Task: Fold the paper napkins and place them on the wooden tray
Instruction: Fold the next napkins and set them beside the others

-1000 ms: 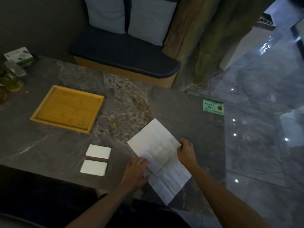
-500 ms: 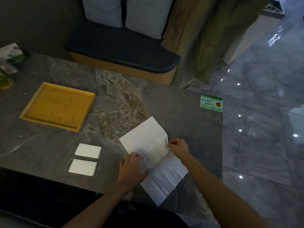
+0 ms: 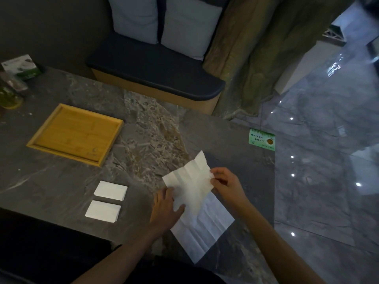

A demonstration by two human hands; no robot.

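Note:
An unfolded white paper napkin (image 3: 202, 224) lies on the dark marble table (image 3: 61, 181), its near corner hanging over the table's front edge. Its far half is lifted and bent back toward me. My right hand (image 3: 226, 184) pinches the right edge of that raised half. My left hand (image 3: 167, 208) presses on the napkin's left edge with fingers spread. Two folded napkins (image 3: 110, 190) (image 3: 103, 211) lie side by side to the left of my hands. The wooden tray (image 3: 37, 143) sits further back on the left, with nothing on it.
A green card (image 3: 261, 139) lies near the table's right edge. Packets and a bottle (image 3: 14, 78) stand at the far left corner. Behind the table is a cushioned bench (image 3: 155, 74) with pillows. Glossy floor (image 3: 328, 160) lies to the right.
The napkin's far half has come up off the table and bends toward me, pulled by my right hand. My left hand has stayed on the left edge.

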